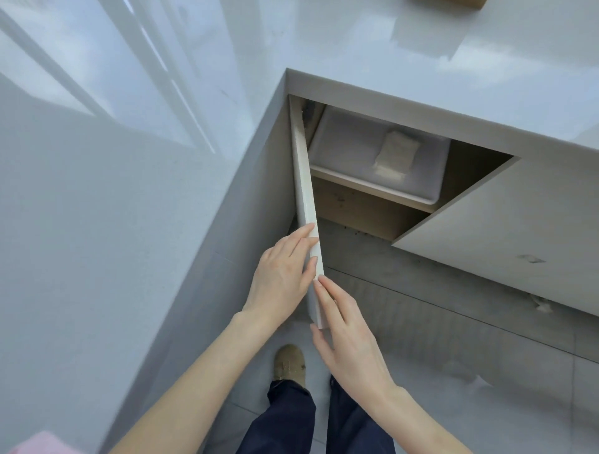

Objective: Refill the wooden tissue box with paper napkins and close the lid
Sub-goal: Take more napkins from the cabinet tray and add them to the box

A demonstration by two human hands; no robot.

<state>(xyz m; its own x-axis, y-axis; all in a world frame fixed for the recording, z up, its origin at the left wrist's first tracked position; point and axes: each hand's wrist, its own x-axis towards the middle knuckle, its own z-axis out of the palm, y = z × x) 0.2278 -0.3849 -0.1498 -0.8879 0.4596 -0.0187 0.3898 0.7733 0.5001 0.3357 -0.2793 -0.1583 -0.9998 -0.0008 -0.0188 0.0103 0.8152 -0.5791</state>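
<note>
Both hands on open cabinet door edge, centre frame; no wooden tissue box clearly in view.

Left hand (282, 275) flat against outer face of cabinet door (306, 201), fingers extended over the door's thin edge, thumb side hidden: loose open grip, not clenched. Right hand (346, 337) just below, fingers straight, fingertips (319, 282) touching the lower edge of the same door, thumb spread: open grip, nothing enclosed. Door swung out edge-on toward camera. Behind it, upper centre, translucent plastic bin (376, 155) on cabinet shelf (366, 194), pale folded paper item (393, 155) inside, probably napkins, too blurred to confirm. Glossy white tabletop (421, 58) across top of frame; tan wooden corner (453, 2) at top edge right, cropped, identity unclear. Second door (505, 227) ajar at right. Shoe (289, 364) and dark trousers (291, 418) on tiled floor, bottom centre.
</note>
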